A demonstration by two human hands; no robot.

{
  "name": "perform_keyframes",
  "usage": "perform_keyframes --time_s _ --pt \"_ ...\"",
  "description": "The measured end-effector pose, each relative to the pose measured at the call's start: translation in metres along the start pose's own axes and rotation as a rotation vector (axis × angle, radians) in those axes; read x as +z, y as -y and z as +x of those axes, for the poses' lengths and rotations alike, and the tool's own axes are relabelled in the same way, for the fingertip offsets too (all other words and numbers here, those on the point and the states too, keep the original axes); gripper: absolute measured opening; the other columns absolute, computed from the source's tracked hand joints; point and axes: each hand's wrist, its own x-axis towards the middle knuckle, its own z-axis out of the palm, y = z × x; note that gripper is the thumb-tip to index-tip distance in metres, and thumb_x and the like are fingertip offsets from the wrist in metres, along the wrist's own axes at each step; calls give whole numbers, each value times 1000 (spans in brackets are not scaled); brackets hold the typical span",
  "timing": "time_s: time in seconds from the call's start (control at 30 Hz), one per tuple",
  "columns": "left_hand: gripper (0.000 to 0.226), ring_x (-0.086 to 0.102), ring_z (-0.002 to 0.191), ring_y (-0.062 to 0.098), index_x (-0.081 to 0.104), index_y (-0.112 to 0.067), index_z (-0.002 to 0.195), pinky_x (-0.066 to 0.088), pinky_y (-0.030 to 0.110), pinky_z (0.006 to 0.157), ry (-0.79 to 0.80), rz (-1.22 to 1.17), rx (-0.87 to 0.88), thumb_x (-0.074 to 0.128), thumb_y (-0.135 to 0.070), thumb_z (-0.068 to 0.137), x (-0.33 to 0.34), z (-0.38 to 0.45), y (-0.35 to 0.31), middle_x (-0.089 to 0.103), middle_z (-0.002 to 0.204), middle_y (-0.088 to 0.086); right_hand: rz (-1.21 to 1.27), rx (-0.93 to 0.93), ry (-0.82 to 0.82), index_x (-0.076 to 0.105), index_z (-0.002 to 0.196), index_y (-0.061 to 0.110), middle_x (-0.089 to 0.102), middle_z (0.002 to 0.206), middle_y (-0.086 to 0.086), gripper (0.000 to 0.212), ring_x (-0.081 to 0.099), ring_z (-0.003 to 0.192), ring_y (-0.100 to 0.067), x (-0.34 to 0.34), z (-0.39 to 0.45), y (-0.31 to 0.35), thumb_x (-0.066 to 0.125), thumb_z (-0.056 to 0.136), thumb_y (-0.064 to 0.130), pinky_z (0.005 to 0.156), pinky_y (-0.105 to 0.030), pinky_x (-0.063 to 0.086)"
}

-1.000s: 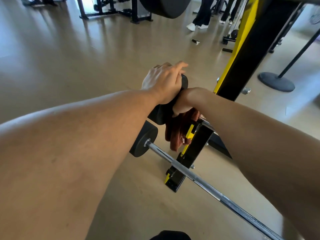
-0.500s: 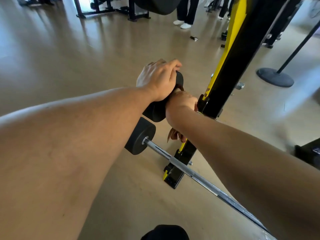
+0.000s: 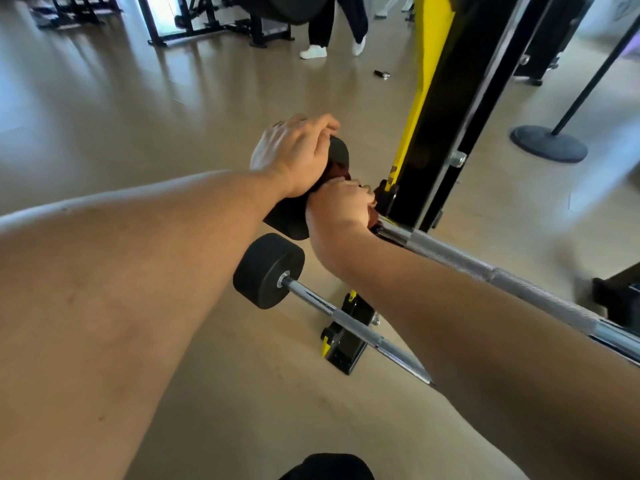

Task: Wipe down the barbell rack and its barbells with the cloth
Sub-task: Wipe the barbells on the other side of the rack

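Both hands (image 3: 298, 154) forward, fingers (image 3: 323, 124) curled

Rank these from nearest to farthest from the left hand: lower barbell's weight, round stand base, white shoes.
From the left hand:
1. Lower barbell's weight, just below it.
2. White shoes, far ahead on the floor.
3. Round stand base, far right.

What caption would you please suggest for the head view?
Left hand steadies the upper barbell's weight while right hand holds a red cloth beside the rack.

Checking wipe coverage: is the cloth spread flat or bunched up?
Bunched: the cloth shows only as dark red folds squeezed between the left hand and right hand.
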Motion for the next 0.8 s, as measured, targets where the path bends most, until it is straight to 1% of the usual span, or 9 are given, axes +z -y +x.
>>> perform_keyframes --time_s 0.07,0.17,0.23,0.3,0.4,0.47,0.57,0.67,0.8 --pt "41 59 120 25 57 -39 130 43 39 98 1 5 -2 26 -38 103 2 1 1 63 132 -3 -18 -82 -87 32 149 -12 43 144 -38 47 44 132 -53 -5 -12 -7 31 108 10 105 -60 43" --pt "40 59 117 26 57 -38 128 44 39 97 -7 10 1 27 -38 102 2 1 0 64 130 -2 -60 -305 -270 67 121 4 70 117 -15 30 66 107 -38 -15 -39 -17 42 104 6 84 -46 54" --pt "38 59 117 26 59 -36 128 43 39 97 -12 13 6 30 -35 104 1 1 -2 64 129 -2 -52 -431 -326 71 109 12 72 101 -6 24 69 94 -30 -20 -63 -25 48 102 8 67 -38 48" --pt "37 59 117 24 59 -36 128 43 39 97 -17 17 4 30 -35 105 1 1 -3 64 130 -3 -36 -537 -359 69 107 16 72 98 -3 20 70 92 -26 -14 -83 -30 51 101 10 58 -34 38" --pt "37 58 119 22 57 -36 129 42 38 97 -15 23 4 28 -39 107 0 -2 -3 63 130 -4 110 -667 -392 65 111 17 69 103 -2 15 68 92 -21 19 -99 -33 58 98 18 68 -31 43" --pt "38 57 121 21 57 -33 131 41 39 99 -6 34 10 28 -37 108 -1 -3 -5 63 132 -5 198 -704 -398 65 117 18 68 108 -3 21 67 95 -22 42 -100 -43 62 97 21 77 -32 49" --pt "38 56 121 22 58 -32 131 42 41 99 -20 50 3 28 -36 108 -4 -3 -9 63 132 -7 315 -742 -404 64 128 17 68 118 -7 34 66 104 -26 63 -105 -63 65 94 20 88 -41 54" --pt "41 58 120 17 60 -35 127 47 43 99 -19 17 -6 26 -39 105 -3 -4 -10 65 130 -15 400 -909 -409 63 132 18 67 121 -8 39 64 104 -27 67 -121 -71 65 93 17 84 -45 55" --pt "42 59 114 12 60 -33 127 49 38 98 -28 13 -12 25 -41 105 0 -5 -11 66 129 -13 417 -1288 -467 62 132 17 61 119 -9 37 60 97 -27 59 -162 -53 41 102 16 68 -44 53"
